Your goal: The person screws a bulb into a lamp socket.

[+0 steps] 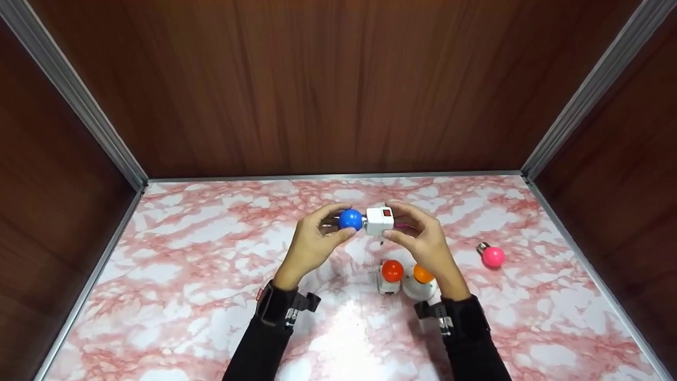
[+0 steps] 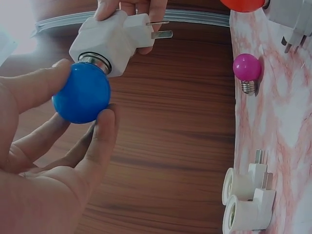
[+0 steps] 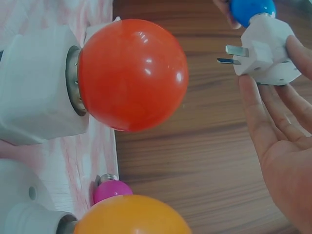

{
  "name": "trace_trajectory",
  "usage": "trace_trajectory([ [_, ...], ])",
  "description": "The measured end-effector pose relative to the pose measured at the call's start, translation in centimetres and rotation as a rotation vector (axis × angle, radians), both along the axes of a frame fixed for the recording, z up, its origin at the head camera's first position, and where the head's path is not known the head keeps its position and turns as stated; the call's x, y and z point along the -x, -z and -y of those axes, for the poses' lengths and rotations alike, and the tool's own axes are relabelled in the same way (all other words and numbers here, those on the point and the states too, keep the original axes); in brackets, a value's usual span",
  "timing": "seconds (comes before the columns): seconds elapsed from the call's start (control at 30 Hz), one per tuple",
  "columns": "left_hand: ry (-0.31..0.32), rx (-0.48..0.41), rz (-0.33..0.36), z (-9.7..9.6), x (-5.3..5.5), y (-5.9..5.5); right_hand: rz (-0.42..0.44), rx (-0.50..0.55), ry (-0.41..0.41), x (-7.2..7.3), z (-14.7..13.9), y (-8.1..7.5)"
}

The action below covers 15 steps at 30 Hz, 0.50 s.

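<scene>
In the head view my left hand [image 1: 311, 241] pinches a round blue light bulb [image 1: 350, 219] between thumb and fingers. A white plug-in lamp socket [image 1: 377, 223] with a red switch is gripped by my right hand [image 1: 429, 241]. The bulb's metal base sits in the socket's mouth, with part of the metal showing. Two flat plug pins [image 2: 162, 34] stick out of the socket's side in the left wrist view. Both hands hold these joined pieces above the marbled table. Nearer the body, below the hands, stands a red-orange bulb [image 1: 392, 271] in another white socket.
An orange bulb [image 1: 423, 273] in a round white holder [image 1: 419, 289] stands beside the red-orange one. A loose pink bulb [image 1: 493, 257] lies to the right. Two bulbless white sockets [image 2: 242, 213] show in the left wrist view. Brown wood-grain panels [image 1: 338, 95] enclose the table.
</scene>
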<state>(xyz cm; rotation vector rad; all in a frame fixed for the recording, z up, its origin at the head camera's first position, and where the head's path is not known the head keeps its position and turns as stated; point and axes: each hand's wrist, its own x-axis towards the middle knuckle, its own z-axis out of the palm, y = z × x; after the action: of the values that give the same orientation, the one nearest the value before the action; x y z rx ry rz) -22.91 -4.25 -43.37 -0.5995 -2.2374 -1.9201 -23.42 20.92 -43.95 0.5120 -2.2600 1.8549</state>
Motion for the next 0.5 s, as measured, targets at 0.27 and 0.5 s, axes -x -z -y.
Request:
trace_trajectory([
  [0.27, -0.008, 0.002, 0.013, 0.0, -0.12, -0.13, -0.02, 0.02, -0.004, -0.11, 0.02, -0.19],
  [0.5, -0.028, 0.059, 0.01, 0.19, -0.15, -0.19, -0.022, 0.027, -0.017, -0.27, -0.05, -0.27],
])
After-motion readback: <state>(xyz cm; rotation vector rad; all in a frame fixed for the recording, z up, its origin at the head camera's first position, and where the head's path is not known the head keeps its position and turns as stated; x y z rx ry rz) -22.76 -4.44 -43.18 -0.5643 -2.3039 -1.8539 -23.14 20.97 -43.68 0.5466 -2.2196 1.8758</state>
